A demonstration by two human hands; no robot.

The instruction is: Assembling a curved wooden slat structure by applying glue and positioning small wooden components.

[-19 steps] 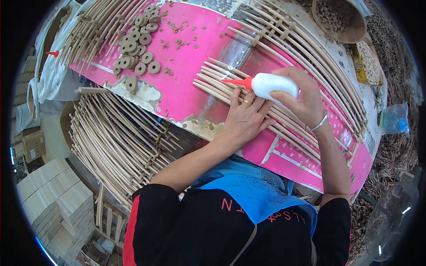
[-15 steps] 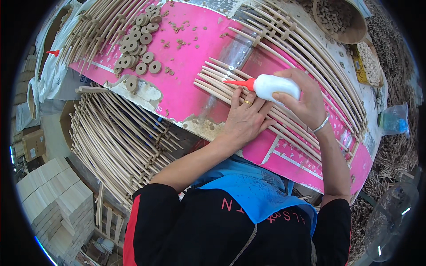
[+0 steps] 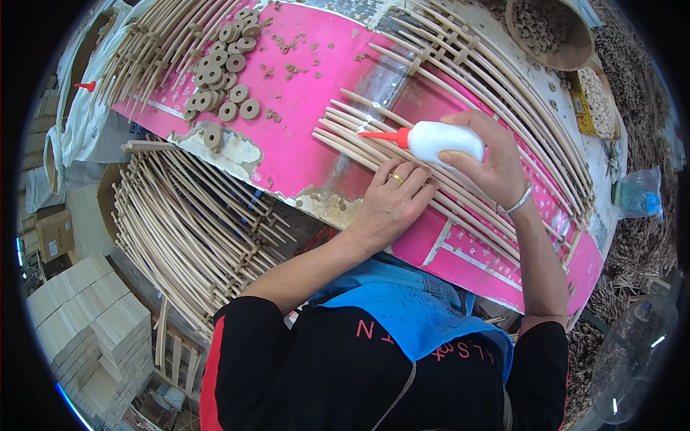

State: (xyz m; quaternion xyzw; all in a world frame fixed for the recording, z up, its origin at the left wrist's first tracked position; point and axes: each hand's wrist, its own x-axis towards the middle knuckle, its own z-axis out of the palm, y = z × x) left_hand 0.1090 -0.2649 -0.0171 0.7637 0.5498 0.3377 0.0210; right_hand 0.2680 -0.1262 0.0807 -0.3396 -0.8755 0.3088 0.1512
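Observation:
My right hand [image 3: 496, 154] is closed around a white squeeze glue bottle [image 3: 447, 141]. Its long red nozzle [image 3: 384, 136] points left, the tip over the ends of a row of thin wooden rods [image 3: 343, 149]. Close below the bottle, my left hand [image 3: 401, 201] lies on the nearer rods with its fingers curled and held together; the fingertips are partly hidden. The rods lie side by side, slanting from upper left to lower right across the pink table cover [image 3: 302, 154].
Round wooden discs with centre holes [image 3: 214, 72] are heaped at the far left of the table. Joined rod assemblies lie beyond my right hand [image 3: 496, 90], at the far left [image 3: 144, 54] and below the table edge [image 3: 194, 215]. A tub of small wooden pieces [image 3: 550, 32] stands at the back right.
My left hand has drawn slightly back toward me, and its fingers, stretched over the rods before, are now curled. The bottle has shifted a touch to the left.

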